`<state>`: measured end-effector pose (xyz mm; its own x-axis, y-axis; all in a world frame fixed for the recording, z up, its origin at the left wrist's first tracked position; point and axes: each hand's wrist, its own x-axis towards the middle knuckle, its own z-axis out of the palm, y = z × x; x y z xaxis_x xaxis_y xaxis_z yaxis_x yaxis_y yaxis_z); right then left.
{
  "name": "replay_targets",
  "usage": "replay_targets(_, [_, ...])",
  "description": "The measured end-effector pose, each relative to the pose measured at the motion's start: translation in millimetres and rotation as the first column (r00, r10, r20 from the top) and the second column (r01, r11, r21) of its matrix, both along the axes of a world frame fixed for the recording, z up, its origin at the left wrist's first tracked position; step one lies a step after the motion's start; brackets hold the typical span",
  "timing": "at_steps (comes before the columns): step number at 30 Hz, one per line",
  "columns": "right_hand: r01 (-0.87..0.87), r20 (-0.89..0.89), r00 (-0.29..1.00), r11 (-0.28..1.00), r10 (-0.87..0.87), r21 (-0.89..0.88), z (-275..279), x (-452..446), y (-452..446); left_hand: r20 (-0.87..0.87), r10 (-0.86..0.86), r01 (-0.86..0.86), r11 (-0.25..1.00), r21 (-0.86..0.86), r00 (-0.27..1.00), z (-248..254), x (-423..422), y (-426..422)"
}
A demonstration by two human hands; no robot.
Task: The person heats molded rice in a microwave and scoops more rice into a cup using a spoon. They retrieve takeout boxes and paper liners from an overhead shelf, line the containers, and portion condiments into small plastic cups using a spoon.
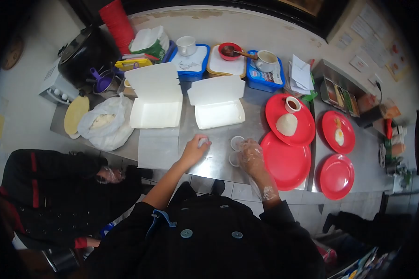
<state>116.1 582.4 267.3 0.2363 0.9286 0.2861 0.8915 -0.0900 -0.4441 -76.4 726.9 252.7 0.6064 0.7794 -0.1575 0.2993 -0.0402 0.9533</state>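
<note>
My bare left hand (193,151) is closed around a small pale plastic piece (203,142), perhaps a cup or lid, over the steel counter. My right hand (252,157), in a clear plastic glove, has its fingers curled down at two small round plastic sauce cups or lids (236,143); whether it grips one is hidden. Beyond my hands stand two white takeout boxes (156,113) with raised lids, no food visible inside. Right of my right hand, an upper red plate (305,116) carries a rice mound (287,124) and a sauce cup (292,104). A bare red plate (288,162) overlaps it below.
White paper sheets (158,151) and a plastic bag of rice (106,125) lie left. Blue-lidded tubs (189,60), mugs (186,45) and a red bowl (230,51) line the wall. An egg plate (338,132) sits right. A co-worker's gloved hand (110,175) is left.
</note>
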Motion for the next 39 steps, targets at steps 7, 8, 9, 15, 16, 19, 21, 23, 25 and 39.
replay_targets(7, [0.045,-0.058,0.997,0.996,-0.04,0.075,46.5,-18.3,3.5,-0.236,0.085,0.036,0.885,0.464,0.968,-12.1,-1.5,5.2])
replay_targets(8, [0.024,-0.059,0.998,0.996,-0.019,0.08,50.6,-23.3,4.3,-0.235,0.106,0.017,0.883,0.469,0.966,-9.7,-8.1,9.6])
replay_targets(9, [0.057,-0.051,0.997,0.996,-0.053,0.073,55.5,-27.1,5.5,-0.206,0.14,0.005,0.817,0.577,0.969,-1.7,-13.0,14.5])
replay_targets(15, [0.175,0.007,0.984,0.984,-0.176,0.021,66.3,-35.7,9.8,0.147,0.404,-0.352,0.5,0.792,0.903,59.1,-93.5,145.8])
replay_targets(16, [0.196,-0.034,0.98,0.98,-0.197,-0.028,70.6,-37.5,11.0,0.262,0.457,-0.496,0.527,0.69,0.85,55.0,-114.7,195.0])
replay_targets(19, [0.217,-0.01,0.976,0.975,-0.218,-0.056,77.9,-46.1,20.7,0.041,0.525,-0.445,0.676,0.587,0.85,50.7,-155.2,317.6])
replay_targets(21, [0.204,-0.063,0.977,0.979,-0.206,-0.027,78.0,-51.4,27.1,-0.012,0.333,-0.285,0.825,0.487,0.943,12.9,-164.2,378.7])
replay_targets(23, [0.223,-0.084,0.97,0.974,-0.226,-0.039,82.8,-58.6,34.1,-0.037,0.117,-0.095,0.925,0.369,0.992,9.9,-158.9,393.6])
replay_targets(25, [0.24,-0.105,0.964,0.969,-0.245,-0.057,85.6,-63.8,38.9,-0.19,0.294,-0.145,0.82,0.553,0.937,36.0,-145.1,369.1])
replay_targets(39, [0.131,-0.336,0.926,0.982,-0.17,-0.136,163.3,-107.9,89.1,0.076,0.144,-0.163,0.885,0.437,0.987,170.8,-172.9,193.0])
